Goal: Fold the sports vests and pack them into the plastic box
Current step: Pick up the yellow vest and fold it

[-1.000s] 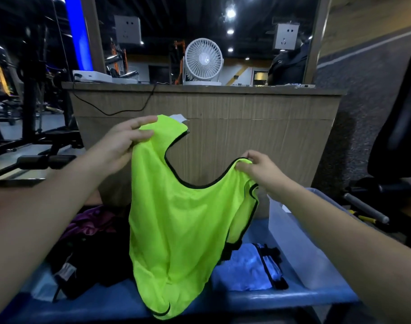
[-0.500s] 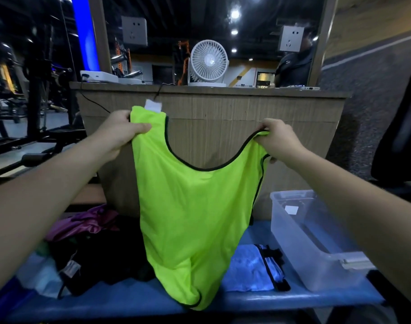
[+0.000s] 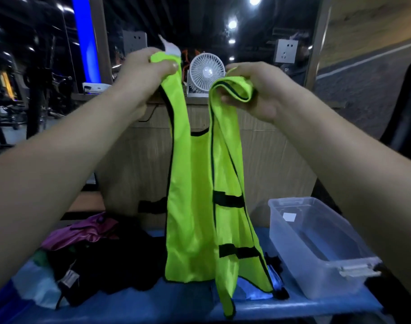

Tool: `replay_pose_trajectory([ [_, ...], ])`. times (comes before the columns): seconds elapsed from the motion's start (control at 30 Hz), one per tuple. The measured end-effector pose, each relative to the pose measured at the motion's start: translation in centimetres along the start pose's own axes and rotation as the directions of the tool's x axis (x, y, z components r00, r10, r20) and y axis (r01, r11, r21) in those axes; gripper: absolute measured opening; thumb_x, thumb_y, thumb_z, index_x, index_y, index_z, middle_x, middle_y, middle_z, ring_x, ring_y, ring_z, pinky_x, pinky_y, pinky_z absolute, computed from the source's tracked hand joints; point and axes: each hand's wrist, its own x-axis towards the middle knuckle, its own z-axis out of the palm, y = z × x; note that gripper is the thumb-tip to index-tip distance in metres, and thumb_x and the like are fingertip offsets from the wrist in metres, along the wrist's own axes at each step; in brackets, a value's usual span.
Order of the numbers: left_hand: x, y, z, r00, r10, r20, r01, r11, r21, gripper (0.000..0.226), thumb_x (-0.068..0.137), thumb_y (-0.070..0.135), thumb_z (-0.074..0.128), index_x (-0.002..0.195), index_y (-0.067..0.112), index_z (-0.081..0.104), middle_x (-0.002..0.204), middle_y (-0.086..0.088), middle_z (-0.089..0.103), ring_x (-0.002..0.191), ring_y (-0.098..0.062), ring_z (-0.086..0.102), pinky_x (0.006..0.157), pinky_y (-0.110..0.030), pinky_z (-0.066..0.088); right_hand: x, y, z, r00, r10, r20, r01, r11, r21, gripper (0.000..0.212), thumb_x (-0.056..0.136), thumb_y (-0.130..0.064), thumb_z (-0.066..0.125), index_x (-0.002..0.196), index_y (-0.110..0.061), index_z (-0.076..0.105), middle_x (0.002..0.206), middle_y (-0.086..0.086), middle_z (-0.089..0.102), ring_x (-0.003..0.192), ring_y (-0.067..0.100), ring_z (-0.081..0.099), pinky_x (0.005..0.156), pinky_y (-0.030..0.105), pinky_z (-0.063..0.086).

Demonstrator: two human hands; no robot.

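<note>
A neon yellow-green sports vest (image 3: 195, 206) with black trim and black side straps hangs upright in front of me, its hem just above the blue bench. My left hand (image 3: 143, 71) grips its left shoulder strap, where a white label sticks up. My right hand (image 3: 253, 87) grips the bunched right shoulder strap. A clear plastic box (image 3: 316, 249) stands open and empty on the bench at the right. A blue vest (image 3: 253, 291) lies under the hanging one. A heap of black and purple vests (image 3: 94, 258) lies at the left.
A blue padded bench (image 3: 176, 307) carries everything. Behind it stands a wooden counter (image 3: 270, 160) with a small white fan (image 3: 205, 73) on top. Gym machines fill the dark left background. A black chair edge shows at the far right.
Both hands have risen and come closer together, lifting the vest by its shoulder straps. The vest now hangs narrower, with its side straps showing.
</note>
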Motion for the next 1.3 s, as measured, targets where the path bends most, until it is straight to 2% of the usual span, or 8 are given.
replay_pose_trajectory([
  [0.1,-1.3,0.7,2.3,0.996,0.060,0.070,-0.061,0.998,0.012,0.006,0.081,0.018,0.071,0.086,0.022,0.068,0.081,-0.003,0.066,0.072,-0.012,0.060,0.066,-0.025,0.047,-0.1,0.8,1.6,1.000,-0.004,0.015,0.004,1.000,-0.001,0.012,0.093,0.003,0.057,0.102,-0.001,0.063,0.089,0.021,0.064,0.071,0.031,0.068,0.049,0.034,0.057],
  [0.23,-2.4,-0.1,3.8,0.986,0.122,0.110,-0.140,0.975,0.173,0.011,0.084,0.017,0.070,0.079,0.025,0.065,0.067,0.009,0.056,0.053,0.002,0.048,0.055,-0.020,0.039,-0.5,2.3,1.9,0.998,0.030,0.059,-0.028,0.999,-0.035,0.009,0.094,0.002,0.054,0.094,0.003,0.063,0.080,0.019,0.069,0.061,0.028,0.071,0.051,0.032,0.059],
  [0.4,-3.1,-1.6,3.4,0.983,0.086,0.165,-0.121,0.969,0.217,0.006,0.082,0.023,0.071,0.089,0.024,0.072,0.071,0.006,0.062,0.066,-0.010,0.055,0.063,-0.026,0.041,-0.5,3.4,1.0,0.999,0.052,0.011,-0.051,0.998,-0.045,0.025,0.091,0.004,0.056,0.114,0.011,0.061,0.092,0.024,0.067,0.067,0.032,0.071,0.054,0.033,0.059],
  [0.8,-2.8,-1.4,4.0,0.971,0.009,0.240,-0.049,0.985,0.164,0.010,0.082,0.027,0.075,0.088,0.020,0.079,0.085,-0.010,0.076,0.073,-0.016,0.066,0.071,-0.037,0.055,-1.6,3.7,1.5,0.995,0.065,0.074,-0.054,0.988,-0.146,0.011,0.091,0.010,0.054,0.096,0.012,0.063,0.073,0.022,0.068,0.058,0.031,0.070,0.053,0.035,0.061],
  [0.93,-2.9,-1.1,4.5,0.960,0.005,0.279,-0.042,0.991,0.127,0.012,0.091,0.023,0.067,0.084,0.026,0.077,0.085,-0.001,0.076,0.077,-0.010,0.066,0.076,-0.030,0.052,-1.5,3.8,1.3,0.992,0.077,0.096,-0.068,0.993,-0.094,0.025,0.091,0.004,0.049,0.111,0.014,0.061,0.090,0.024,0.066,0.072,0.036,0.071,0.053,0.033,0.060],
  [1.1,-3.5,-2.2,3.7,0.860,0.060,0.507,-0.086,0.996,0.028,0.045,0.087,0.044,0.073,0.125,0.021,0.068,0.118,0.002,0.073,0.113,-0.011,0.067,0.101,-0.030,0.051,-1.5,3.6,0.3,0.987,0.076,0.143,-0.082,0.996,0.038,0.039,0.096,-0.015,0.047,0.126,0.009,0.054,0.095,0.020,0.064,0.069,0.031,0.068,0.062,0.037,0.060],
  [1.2,-3.5,-3.7,3.8,0.903,0.088,0.421,-0.141,0.985,0.096,0.068,0.074,0.034,0.086,0.132,0.016,0.056,0.128,0.000,0.064,0.117,-0.008,0.060,0.103,-0.028,0.048,-1.5,3.8,-0.4,0.970,0.108,0.218,-0.123,0.991,0.056,0.038,0.091,-0.006,0.038,0.122,0.010,0.052,0.110,0.026,0.064,0.076,0.034,0.069,0.071,0.043,0.061],
  [1.3,-3.3,-4.1,4.0,0.925,0.148,0.349,-0.167,0.986,0.025,0.046,0.079,0.015,0.077,0.120,0.017,0.057,0.114,-0.002,0.065,0.101,-0.007,0.062,0.090,-0.025,0.050,-1.7,4.0,-0.5,0.968,0.098,0.231,-0.091,0.995,-0.043,0.042,0.087,0.008,0.033,0.119,0.007,0.060,0.117,0.025,0.069,0.079,0.031,0.069,0.075,0.043,0.063],
])
